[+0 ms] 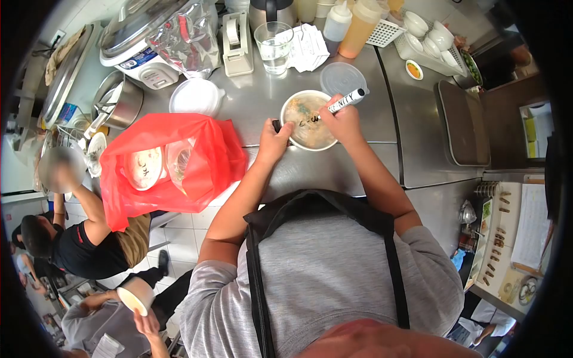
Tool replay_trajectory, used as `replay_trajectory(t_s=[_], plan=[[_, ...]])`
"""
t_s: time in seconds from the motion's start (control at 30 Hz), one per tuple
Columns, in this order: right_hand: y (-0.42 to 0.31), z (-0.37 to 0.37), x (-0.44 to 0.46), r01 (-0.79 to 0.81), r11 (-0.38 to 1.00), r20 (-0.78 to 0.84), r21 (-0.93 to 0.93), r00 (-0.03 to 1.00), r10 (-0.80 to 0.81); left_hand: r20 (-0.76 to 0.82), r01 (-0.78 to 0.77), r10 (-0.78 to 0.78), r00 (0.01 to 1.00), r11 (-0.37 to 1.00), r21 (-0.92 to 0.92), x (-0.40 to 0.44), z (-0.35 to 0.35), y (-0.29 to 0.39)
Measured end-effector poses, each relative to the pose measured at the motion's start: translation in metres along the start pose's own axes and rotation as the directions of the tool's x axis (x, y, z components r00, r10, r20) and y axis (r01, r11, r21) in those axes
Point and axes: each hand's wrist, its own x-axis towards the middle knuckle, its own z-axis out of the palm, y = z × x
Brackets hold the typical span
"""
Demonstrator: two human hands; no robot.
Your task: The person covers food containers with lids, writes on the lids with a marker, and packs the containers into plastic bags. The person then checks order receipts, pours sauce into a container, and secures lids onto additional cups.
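A round takeaway bowl [309, 138] with a clear lid stands on the steel counter, with black handwriting on the lid and food showing through it. My left hand [274, 143] grips the bowl's left side, its thumb on the rim. A small black piece [276, 126], perhaps the marker's cap, shows by those fingers. My right hand [344, 122] is closed around a white marker [347, 102], its tip at the lid near the writing. To the left is a red plastic bag [221, 149] holding a lidded bowl with writing [145, 170] and another container.
Behind the bowl are loose lids [344, 79], a glass of water [274, 51], a tape dispenser [237, 45] and squeeze bottles [338, 27]. A brown tray [462, 122] lies at right. At lower left, one co-worker's hand holds a white tub [136, 294]; another person [89, 244] stands beyond.
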Motion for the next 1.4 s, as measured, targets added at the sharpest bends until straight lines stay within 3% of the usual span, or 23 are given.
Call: replay_trajectory(t_s=[0.23,0.33,0.43,0.53,0.73,0.83,0.93,1.03,1.1,1.27,1.37,1.4], plan=[[0.004,-0.003,0.004,0.006,1.000,0.012,-0.030,1.000,-0.005,-0.013,-0.007,0.007,1.000,0.999,0.034,0.001,-0.001,-0.004],[0.003,-0.001,0.006,-0.071,0.983,-0.025,0.172,0.997,0.077,-0.009,-0.037,0.037,0.999,0.999,0.009,0.003,-0.001,-0.009],[0.007,0.000,0.005,0.039,0.999,0.006,0.011,0.999,-0.039,-0.010,-0.046,0.046,0.999,0.999,0.017,0.004,-0.001,-0.010],[0.005,-0.004,0.007,0.047,0.999,0.017,-0.022,0.999,-0.047,-0.014,-0.055,0.056,0.998,0.998,0.010,0.005,-0.001,-0.014],[0.015,-0.006,0.008,-0.004,0.998,-0.016,0.070,1.000,0.006,-0.030,-0.002,0.003,1.000,1.000,0.023,0.004,-0.001,-0.009],[0.005,-0.010,0.009,-0.045,0.999,0.056,-0.018,0.997,0.046,-0.038,-0.017,0.018,0.999,1.000,0.024,0.002,-0.001,-0.009],[-0.011,-0.017,0.012,-0.265,0.858,0.033,0.439,0.959,0.280,-0.111,-0.161,0.207,0.972,0.932,0.326,-0.002,-0.004,-0.002],[-0.038,-0.017,0.000,-0.263,0.810,0.114,0.524,0.964,0.238,-0.068,-0.267,0.358,0.931,0.798,0.541,-0.023,-0.006,0.028],[-0.048,-0.007,-0.011,-0.175,0.841,0.138,0.512,0.983,0.120,0.011,-0.397,0.451,0.893,0.776,0.490,-0.035,-0.001,0.039],[-0.067,0.012,-0.027,0.044,0.899,0.278,0.436,0.943,-0.181,0.140,-0.454,0.439,0.887,0.779,0.432,-0.054,0.000,0.068],[-0.067,0.022,-0.026,0.222,0.903,0.369,0.368,0.856,-0.361,0.220,-0.489,0.447,0.867,0.681,0.545,-0.058,-0.012,0.074],[-0.070,0.026,-0.026,0.172,0.886,0.411,0.431,0.837,-0.362,0.195,-0.525,0.501,0.843,0.689,0.500,-0.060,-0.016,0.075]])
